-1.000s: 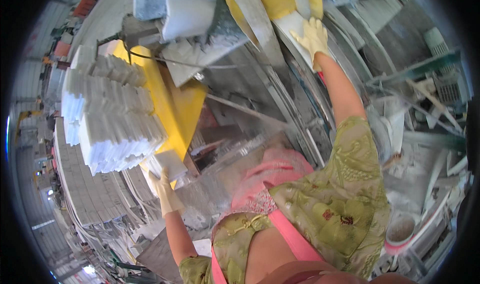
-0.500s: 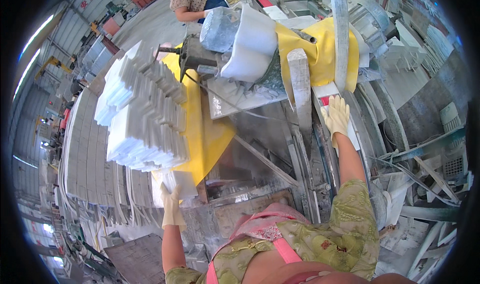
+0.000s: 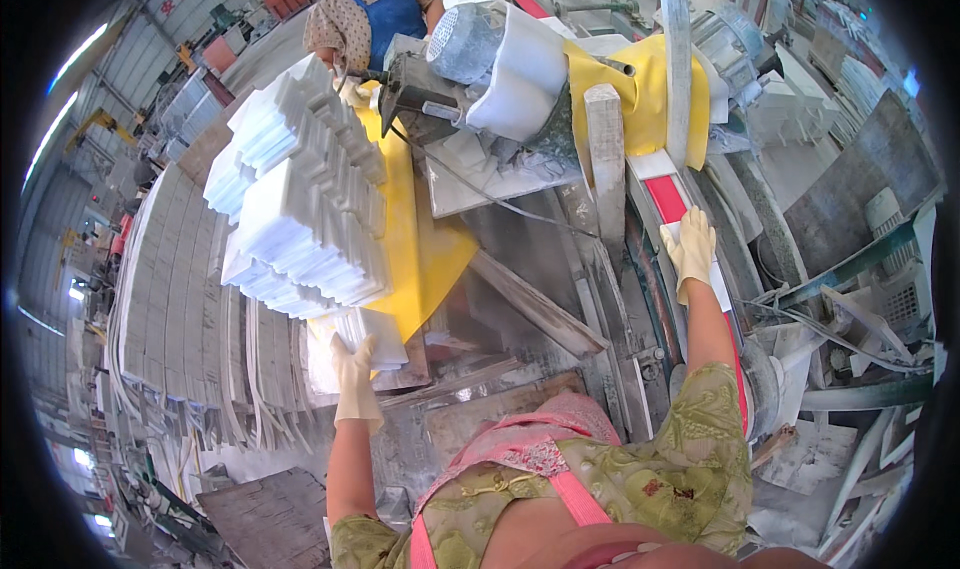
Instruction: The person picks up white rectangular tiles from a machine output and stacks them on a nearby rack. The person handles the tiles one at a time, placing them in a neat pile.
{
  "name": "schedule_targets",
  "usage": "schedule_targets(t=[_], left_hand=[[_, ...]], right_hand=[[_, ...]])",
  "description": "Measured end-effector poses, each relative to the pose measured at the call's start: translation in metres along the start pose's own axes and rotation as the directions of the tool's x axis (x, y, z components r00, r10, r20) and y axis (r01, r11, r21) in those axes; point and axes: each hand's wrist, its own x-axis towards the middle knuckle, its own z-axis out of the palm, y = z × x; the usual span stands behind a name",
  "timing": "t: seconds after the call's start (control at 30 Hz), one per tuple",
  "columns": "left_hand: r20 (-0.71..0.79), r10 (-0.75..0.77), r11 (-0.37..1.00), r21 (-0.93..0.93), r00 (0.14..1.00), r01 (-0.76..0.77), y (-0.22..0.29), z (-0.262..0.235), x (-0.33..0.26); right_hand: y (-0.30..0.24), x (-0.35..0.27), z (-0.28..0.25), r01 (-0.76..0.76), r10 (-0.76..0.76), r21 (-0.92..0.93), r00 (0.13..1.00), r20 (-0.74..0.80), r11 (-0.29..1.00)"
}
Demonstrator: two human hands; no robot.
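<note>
My left hand, in a cream glove, is at the near edge of a low stack of white stone tiles. Its thumb and fingers close about a tile there, though part of the grip is hidden. Farther right, my gloved right hand lies flat with fingers stretched out on a white stone strip. Under that strip runs a red conveyor belt, bare just beyond my fingertips. Taller stacks of white tiles rise beyond my left hand, beside a yellow sheet.
A motor and white padding stand ahead. A yellow cover and upright posts surround the belt's far end. Across the stacks is a person in a blue apron. Long slabs stand at left.
My right hand has come nearer along the belt, exposing more red. My left hand has shifted slightly right at the low stack. The person opposite has turned toward the tile stacks.
</note>
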Motion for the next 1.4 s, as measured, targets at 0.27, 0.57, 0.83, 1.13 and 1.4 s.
schedule_targets(t=[0.27, 0.57, 0.83, 1.13, 1.4], left_hand=[[0.010, -0.025, 1.000, -0.006, 1.000, 0.025, -0.012, 0.000, 0.011], [0.048, -0.013, 0.980, -0.196, 0.999, 0.022, 0.037, 0.007, -0.033], [0.039, 0.002, 0.999, -0.042, 0.999, -0.001, 0.081, 0.012, -0.052], [0.128, 0.004, 0.987, -0.157, 0.992, 0.017, 0.076, 0.012, -0.054], [0.067, -0.050, 0.983, -0.172, 0.996, 0.061, 0.082, 0.019, -0.055]], right_hand=[[-0.014, -0.010, -0.005, 0.122, -0.114, 0.072, 0.988, -0.108, 0.990], [0.059, -0.052, -0.040, 0.423, -0.390, 0.434, 0.905, -0.168, 0.795], [0.089, -0.135, -0.077, 0.445, -0.388, -0.134, 0.867, 0.314, 0.886], [0.088, -0.135, -0.045, 0.332, -0.332, -0.011, 0.942, -0.043, 0.943], [0.047, -0.089, -0.054, 0.430, -0.449, -0.249, 0.893, -0.021, 0.868]])
